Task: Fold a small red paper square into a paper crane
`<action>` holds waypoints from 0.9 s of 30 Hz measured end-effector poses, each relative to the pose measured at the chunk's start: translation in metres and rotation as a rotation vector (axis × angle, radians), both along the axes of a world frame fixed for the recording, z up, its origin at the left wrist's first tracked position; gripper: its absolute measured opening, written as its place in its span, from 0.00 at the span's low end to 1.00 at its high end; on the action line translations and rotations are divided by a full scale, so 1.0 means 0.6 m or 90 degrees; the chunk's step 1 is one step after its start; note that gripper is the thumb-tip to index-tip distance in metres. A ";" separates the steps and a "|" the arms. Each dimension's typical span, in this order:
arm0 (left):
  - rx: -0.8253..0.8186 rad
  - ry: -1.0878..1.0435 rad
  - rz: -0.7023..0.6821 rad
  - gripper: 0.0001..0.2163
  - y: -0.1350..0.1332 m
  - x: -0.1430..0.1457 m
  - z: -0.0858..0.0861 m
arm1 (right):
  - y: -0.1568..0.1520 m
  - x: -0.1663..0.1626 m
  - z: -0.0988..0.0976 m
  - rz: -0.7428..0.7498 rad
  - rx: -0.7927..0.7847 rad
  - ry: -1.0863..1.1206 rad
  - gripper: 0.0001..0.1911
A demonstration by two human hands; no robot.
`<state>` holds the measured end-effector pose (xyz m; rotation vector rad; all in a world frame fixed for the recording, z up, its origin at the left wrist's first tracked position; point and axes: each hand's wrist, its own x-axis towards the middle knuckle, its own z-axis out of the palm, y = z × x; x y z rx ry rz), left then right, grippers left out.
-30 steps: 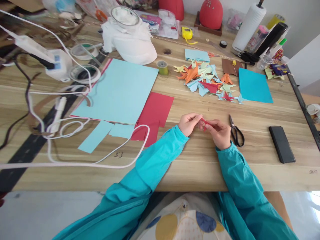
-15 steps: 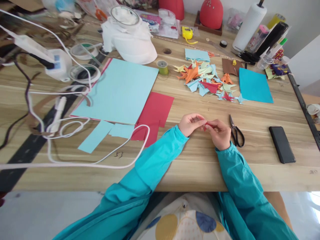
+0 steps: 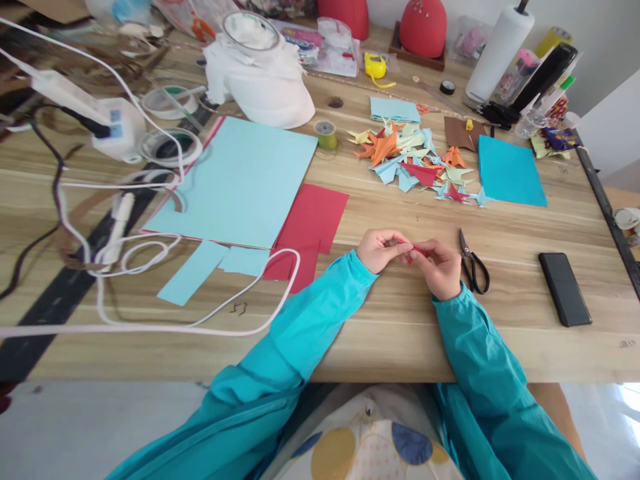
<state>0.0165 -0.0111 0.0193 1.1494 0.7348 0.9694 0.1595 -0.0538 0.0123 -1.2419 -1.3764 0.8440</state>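
Observation:
Between my fingertips is a small folded piece of red paper (image 3: 418, 251), mostly covered by the fingers. My left hand (image 3: 383, 250) pinches its left side and my right hand (image 3: 441, 266) grips its right side; the two hands nearly touch. Just right of my right hand lie black-handled scissors (image 3: 473, 264), blades pointing away from me. Beyond the hands is a pile of folded paper cranes (image 3: 420, 163) in orange, red, pale blue and pale green. Red paper sheets (image 3: 320, 217) lie to the left, partly under a large light blue sheet (image 3: 245, 177).
A black phone (image 3: 565, 289) lies at the right. White cables (image 3: 200, 325) loop across the left side, near my left sleeve. A thread spool (image 3: 326, 135), a yellow tape measure (image 3: 375, 67) and a bright blue paper stack (image 3: 512, 171) sit farther back. Light blue strips (image 3: 193, 273) lie at left.
The red paper has shifted slightly between my fingertips, and the fingers have moved a little. Everything else on the table stays in place.

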 end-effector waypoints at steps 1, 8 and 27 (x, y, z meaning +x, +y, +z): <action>-0.002 0.002 0.000 0.12 -0.001 0.000 0.000 | 0.000 0.000 -0.001 0.003 -0.003 0.024 0.05; -0.008 -0.020 -0.004 0.13 -0.002 0.001 -0.001 | 0.002 -0.002 0.001 0.025 -0.042 0.150 0.07; -0.016 -0.019 0.042 0.15 0.006 -0.002 -0.010 | 0.005 -0.001 0.003 0.001 -0.045 0.175 0.06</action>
